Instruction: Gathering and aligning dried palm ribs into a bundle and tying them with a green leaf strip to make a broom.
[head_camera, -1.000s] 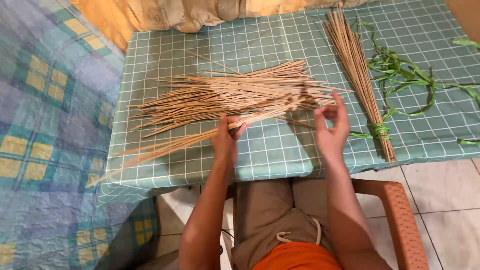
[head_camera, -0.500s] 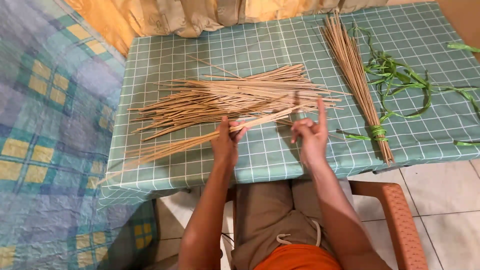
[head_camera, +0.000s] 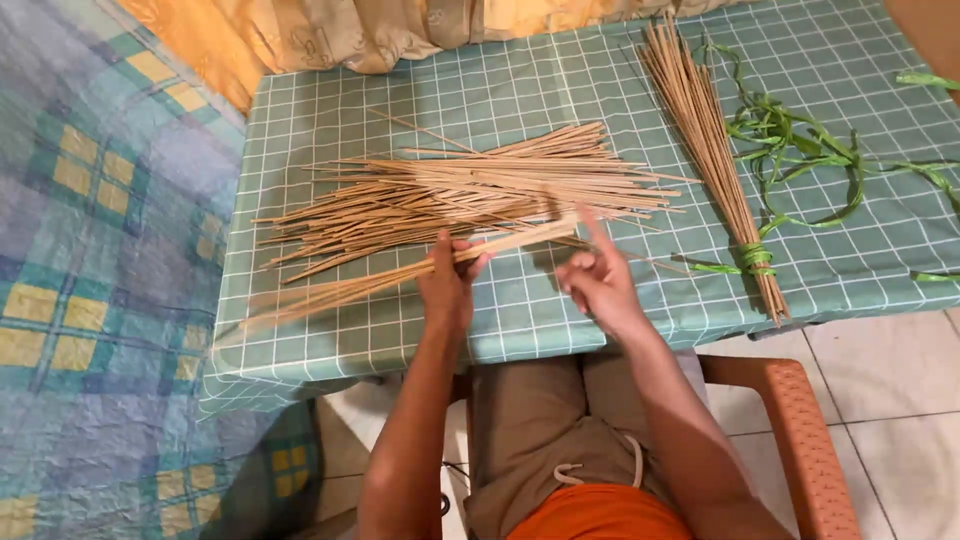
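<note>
The left hand (head_camera: 447, 283) is clenched around a small handful of thin tan sticks (head_camera: 400, 275), gripping them near their right ends; the long ends slant away to the left and down toward the near-left edge of the desk (head_camera: 520, 320). The forearm rises straight from the lap, wrist bent slightly inward. The right hand (head_camera: 597, 280) is released and holds nothing firmly: its fingers (head_camera: 590, 228) are spread, the index pointing up and just touching the tip of the held sticks, though blur makes that contact hard to judge. Its forearm angles in from the lower right.

Just beyond the left hand, farther from the person, lies the loose pile of sticks (head_camera: 470, 190), fanned out on the green checked cloth. To the right of that pile sits 1 tied bundle (head_camera: 715, 150), bound near its lower end with a green strip (head_camera: 756, 258). Right of the bundle, more green leaf strips (head_camera: 800, 150) curl across the cloth. An orange plastic chair (head_camera: 800, 420) carries the person.
</note>
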